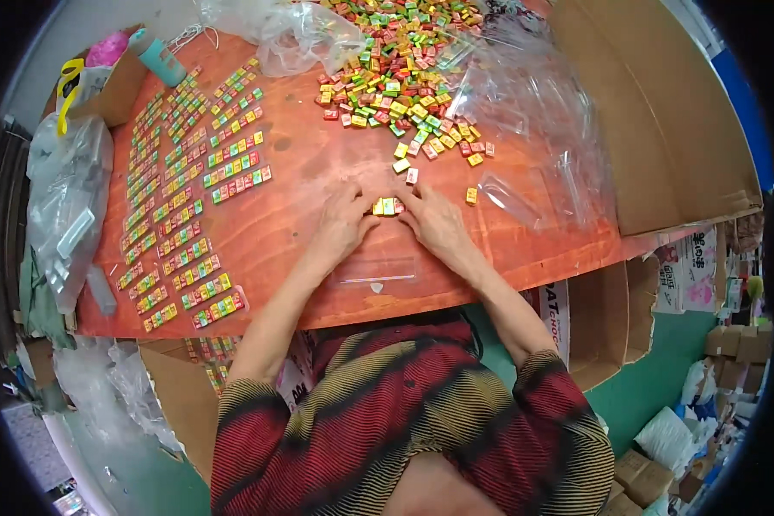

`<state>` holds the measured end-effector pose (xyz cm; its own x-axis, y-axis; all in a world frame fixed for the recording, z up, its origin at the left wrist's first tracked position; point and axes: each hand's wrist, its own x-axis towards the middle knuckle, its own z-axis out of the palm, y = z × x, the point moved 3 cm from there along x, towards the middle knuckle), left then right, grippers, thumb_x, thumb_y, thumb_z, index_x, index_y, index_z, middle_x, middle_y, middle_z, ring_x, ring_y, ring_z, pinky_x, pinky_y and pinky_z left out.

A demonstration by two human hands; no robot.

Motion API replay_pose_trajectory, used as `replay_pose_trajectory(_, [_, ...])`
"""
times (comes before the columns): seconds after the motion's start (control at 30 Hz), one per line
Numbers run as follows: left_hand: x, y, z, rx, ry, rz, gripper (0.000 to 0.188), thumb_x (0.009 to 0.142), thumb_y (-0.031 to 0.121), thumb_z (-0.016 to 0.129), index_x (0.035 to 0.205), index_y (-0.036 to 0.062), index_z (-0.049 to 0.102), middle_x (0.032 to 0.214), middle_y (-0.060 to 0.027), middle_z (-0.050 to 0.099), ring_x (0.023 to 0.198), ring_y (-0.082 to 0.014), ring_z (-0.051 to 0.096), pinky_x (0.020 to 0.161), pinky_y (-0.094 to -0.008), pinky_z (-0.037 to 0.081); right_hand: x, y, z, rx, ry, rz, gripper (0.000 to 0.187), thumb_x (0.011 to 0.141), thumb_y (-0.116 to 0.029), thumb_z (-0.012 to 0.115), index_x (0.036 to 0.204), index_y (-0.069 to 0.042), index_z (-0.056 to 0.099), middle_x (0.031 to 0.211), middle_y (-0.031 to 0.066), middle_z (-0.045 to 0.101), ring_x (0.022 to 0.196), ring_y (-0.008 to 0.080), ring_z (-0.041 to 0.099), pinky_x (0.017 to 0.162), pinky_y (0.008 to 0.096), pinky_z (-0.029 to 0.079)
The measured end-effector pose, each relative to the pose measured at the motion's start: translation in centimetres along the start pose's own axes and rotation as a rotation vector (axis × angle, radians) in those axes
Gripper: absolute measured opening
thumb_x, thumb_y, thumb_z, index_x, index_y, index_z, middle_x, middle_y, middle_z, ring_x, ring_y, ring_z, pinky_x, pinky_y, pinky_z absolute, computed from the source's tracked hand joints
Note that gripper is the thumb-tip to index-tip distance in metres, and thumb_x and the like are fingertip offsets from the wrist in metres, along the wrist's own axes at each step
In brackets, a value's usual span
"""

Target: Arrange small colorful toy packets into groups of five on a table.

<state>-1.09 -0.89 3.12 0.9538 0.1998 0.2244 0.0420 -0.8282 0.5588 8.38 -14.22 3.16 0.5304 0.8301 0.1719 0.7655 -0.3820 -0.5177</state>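
A short row of small yellow, white and red boxes (388,206) lies on the orange-red tabletop between my two hands. My left hand (346,222) is closed in at the row's left end, thumb and fingers bent round it. At the right end my right hand (439,225) presses in the same way, its fingertips touching the boxes. The outer boxes are partly hidden by my fingers. Just beyond my right fingers sits a loose white and red box (412,176). Closer to my body lies a clear plastic tray (377,272).
A large heap of small coloured boxes (396,82) covers the far middle. Filled rows (242,185) stand on the left. Clear plastic trays (525,120) pile up at the right, beside a tall cardboard box (654,112). A light blue bottle (159,58) stands far left.
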Motion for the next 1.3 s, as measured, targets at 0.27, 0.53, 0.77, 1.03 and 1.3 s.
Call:
replay_pose_trajectory(0.27, [-0.3, 0.5, -0.1, -0.029, 0.077, -0.108, 0.030, 0.068, 0.009, 0.067, 0.097, 0.0048, 0.060, 0.085, -0.0126, 0.049, 0.083, -0.0303, 0.052, 0.071, -0.0394, 0.043, 0.1, -0.4, 0.0, 0.050, 0.007, -0.041, 0.029, 0.078, -0.015, 0.059, 0.107, -0.010, 0.054, 0.089, 0.0141, 0.052, 0.082, 0.0325, 0.054, 0.067, 0.0406, 0.045])
replay_pose_trajectory(0.53, [-8.7, 4.4, -0.7, 0.097, 0.139, -0.169, 0.032, 0.071, 0.006, 0.064, 0.102, 0.0001, 0.057, 0.088, -0.0138, 0.051, 0.080, -0.0299, 0.054, 0.069, -0.0364, 0.044, -7.0, -4.4, 0.8, 0.119, -0.082, -0.024, 0.032, 0.078, -0.013, 0.058, 0.109, -0.006, 0.052, 0.096, 0.0156, 0.052, 0.082, 0.0323, 0.054, 0.067, 0.0398, 0.045])
replay_pose_trajectory(0.77, [-10.8, 4.6, 0.7, 0.384, 0.161, -0.031, 0.042, 0.070, 0.015, 0.065, 0.107, -0.0018, 0.054, 0.106, -0.0149, 0.054, 0.093, -0.0305, 0.052, 0.075, -0.0399, 0.042, -9.5, -4.4, 1.8, -0.085, 0.010, -0.214, 0.052, 0.074, -0.019, 0.061, 0.117, 0.005, 0.044, 0.119, 0.0200, 0.046, 0.111, 0.0359, 0.043, 0.090, 0.0456, 0.035])
replay_pose_trajectory(1.03, [-12.4, 4.8, 0.7, 0.428, -0.018, -0.122, 0.073, 0.071, 0.031, 0.064, 0.127, -0.0053, 0.034, 0.134, -0.0197, 0.031, 0.124, -0.0372, 0.029, 0.095, -0.0479, 0.028, -10.4, -5.1, 2.6, -0.153, -0.168, -0.189, 0.085, 0.071, -0.044, 0.061, 0.128, 0.010, 0.029, 0.136, 0.0268, 0.024, 0.128, 0.0395, 0.022, 0.102, 0.0540, 0.016])
replay_pose_trajectory(1.3, [-11.7, 4.8, 1.9, 0.435, -0.106, -0.155, 0.069, 0.077, 0.040, 0.057, 0.132, 0.0078, 0.033, 0.137, -0.0183, 0.027, 0.126, -0.0386, 0.023, 0.100, -0.0560, 0.017, -9.0, -5.2, 3.0, -0.164, -0.201, -0.199, 0.087, 0.070, -0.046, 0.061, 0.130, 0.006, 0.027, 0.138, 0.0230, 0.024, 0.129, 0.0390, 0.020, 0.102, 0.0560, 0.014])
